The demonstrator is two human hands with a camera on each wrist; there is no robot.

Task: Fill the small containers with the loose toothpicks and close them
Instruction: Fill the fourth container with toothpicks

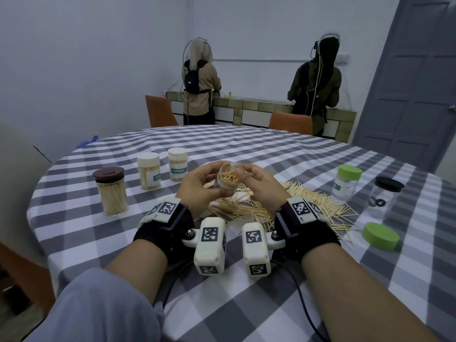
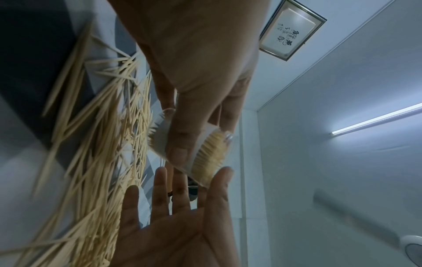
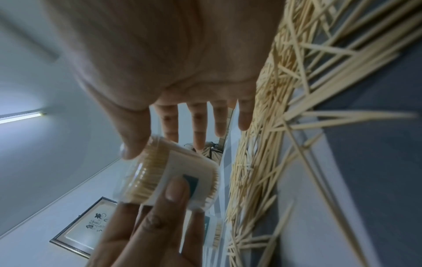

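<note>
My left hand point(image 1: 201, 186) grips a small clear container point(image 1: 227, 180) packed with toothpicks, lifted above the table and tilted towards me, without a lid. Its thumb lies on the white label point(image 2: 160, 137). My right hand point(image 1: 259, 185) is beside the container's mouth, with fingers straight in the right wrist view point(image 3: 198, 122) and its thumb touching the rim. The loose toothpicks point(image 1: 296, 201) lie heaped on the checked cloth under and to the right of both hands. The wrist views show the container point(image 3: 182, 166) between my right palm point(image 2: 173, 225) and the left hand point(image 3: 148, 225).
At the left stand a filled brown-lid jar point(image 1: 112, 191) and two filled white-lid containers point(image 1: 149, 170) point(image 1: 177, 164). At the right are a green-lid container point(image 1: 346, 182), a clear dark-lid jar point(image 1: 385, 197) and a loose green lid point(image 1: 381, 236). Two people stand at a far counter.
</note>
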